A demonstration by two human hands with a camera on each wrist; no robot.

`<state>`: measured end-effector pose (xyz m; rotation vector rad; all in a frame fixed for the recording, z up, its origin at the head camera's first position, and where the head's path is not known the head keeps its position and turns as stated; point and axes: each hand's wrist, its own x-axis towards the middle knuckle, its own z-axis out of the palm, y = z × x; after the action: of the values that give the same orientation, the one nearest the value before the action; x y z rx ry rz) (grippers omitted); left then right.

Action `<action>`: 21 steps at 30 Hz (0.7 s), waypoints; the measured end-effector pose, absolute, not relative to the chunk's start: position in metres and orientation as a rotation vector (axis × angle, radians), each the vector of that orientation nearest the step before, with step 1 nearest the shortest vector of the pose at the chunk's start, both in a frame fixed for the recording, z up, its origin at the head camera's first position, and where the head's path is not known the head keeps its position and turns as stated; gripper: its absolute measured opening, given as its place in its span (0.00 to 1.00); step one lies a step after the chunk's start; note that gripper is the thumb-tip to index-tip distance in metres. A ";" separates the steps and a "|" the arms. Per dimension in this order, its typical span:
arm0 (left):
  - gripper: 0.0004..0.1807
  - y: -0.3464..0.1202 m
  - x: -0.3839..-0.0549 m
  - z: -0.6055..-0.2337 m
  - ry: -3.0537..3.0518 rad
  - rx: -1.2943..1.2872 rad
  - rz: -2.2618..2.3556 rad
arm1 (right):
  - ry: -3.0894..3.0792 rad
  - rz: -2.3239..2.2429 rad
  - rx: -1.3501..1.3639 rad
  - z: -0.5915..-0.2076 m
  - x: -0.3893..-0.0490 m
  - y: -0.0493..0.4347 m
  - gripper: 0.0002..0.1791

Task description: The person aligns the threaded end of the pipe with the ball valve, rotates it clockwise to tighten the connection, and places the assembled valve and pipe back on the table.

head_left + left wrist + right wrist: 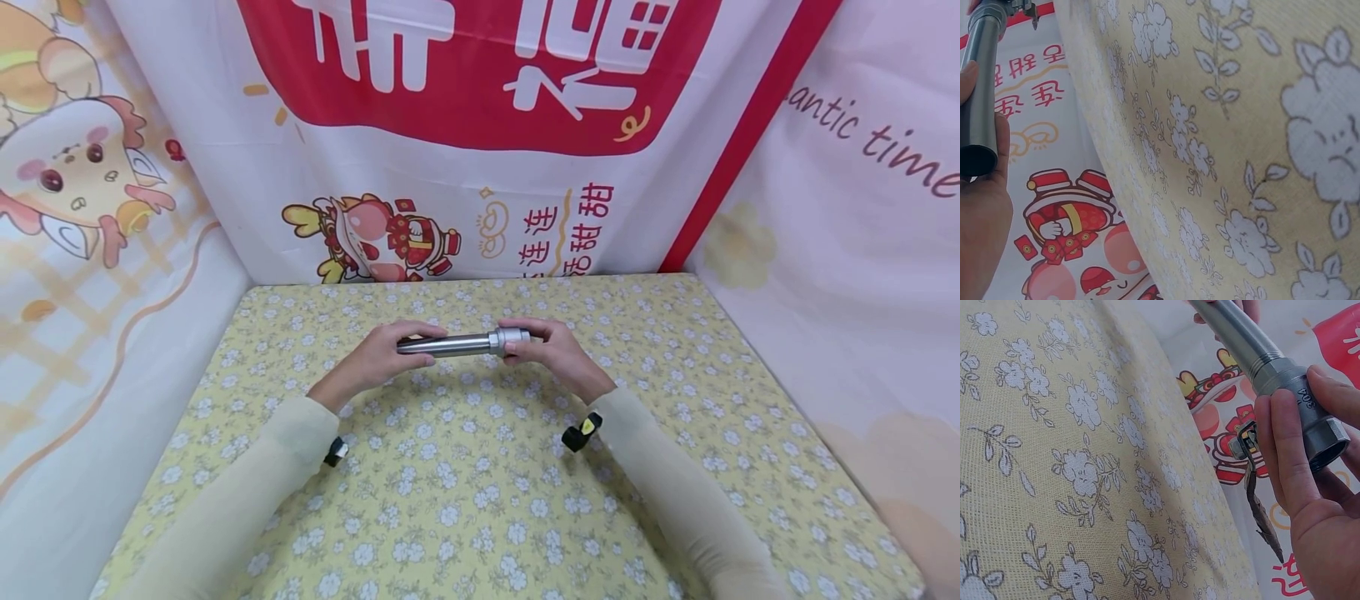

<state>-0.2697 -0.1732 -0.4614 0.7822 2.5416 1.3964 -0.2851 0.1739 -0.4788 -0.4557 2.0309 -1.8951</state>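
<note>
A smooth steel pipe (463,345) is held level above the table, with a metal ball valve (1307,400) joined to its right end. My left hand (382,357) grips the pipe's left end, thumb and fingers on opposite sides. In the left wrist view the pipe (984,81) shows an open, hollow end. On the valve body, marked 304, my right hand (1310,506) has its fingers and thumb wrapped round. The valve's lever (1260,503), dark and worn, hangs beside those fingers. Threads show where pipe and valve meet.
Beneath both hands lies a table with a yellow flowered cloth (450,500). Printed fabric hangs at the back (450,175), left (172,333) and right (847,333). A black strap (582,432) is at the right wrist, another strap (336,452) at the left.
</note>
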 end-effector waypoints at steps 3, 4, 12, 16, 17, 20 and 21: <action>0.24 -0.173 -0.270 -0.461 2.561 0.737 1.379 | 2.019 -1.901 -0.452 -0.478 -0.285 0.174 0.26; 0.24 -0.173 -0.270 -0.461 2.559 0.732 1.379 | 2.017 -1.903 -0.451 -0.478 -0.285 0.174 0.26; 0.26 -0.173 -0.269 -0.460 2.531 0.751 1.446 | 2.033 -1.884 -0.460 -0.475 -0.285 0.173 0.33; 0.24 -0.172 -0.269 -0.460 2.526 0.745 1.449 | 2.039 -1.881 -0.474 -0.474 -0.284 0.173 0.35; 0.24 -0.172 -0.269 -0.460 2.525 0.739 1.446 | 2.041 -1.882 -0.475 -0.474 -0.284 0.173 0.35; 0.23 -0.172 -0.269 -0.459 2.508 0.717 1.448 | 2.045 -1.882 -0.477 -0.474 -0.284 0.173 0.33; 0.23 -0.173 -0.269 -0.459 2.501 0.708 1.451 | 2.045 -1.882 -0.476 -0.474 -0.284 0.173 0.32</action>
<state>-0.2689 -0.1727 -0.4589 0.7080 2.5008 1.4509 -0.2841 0.1734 -0.4744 -0.4757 2.0453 -1.8821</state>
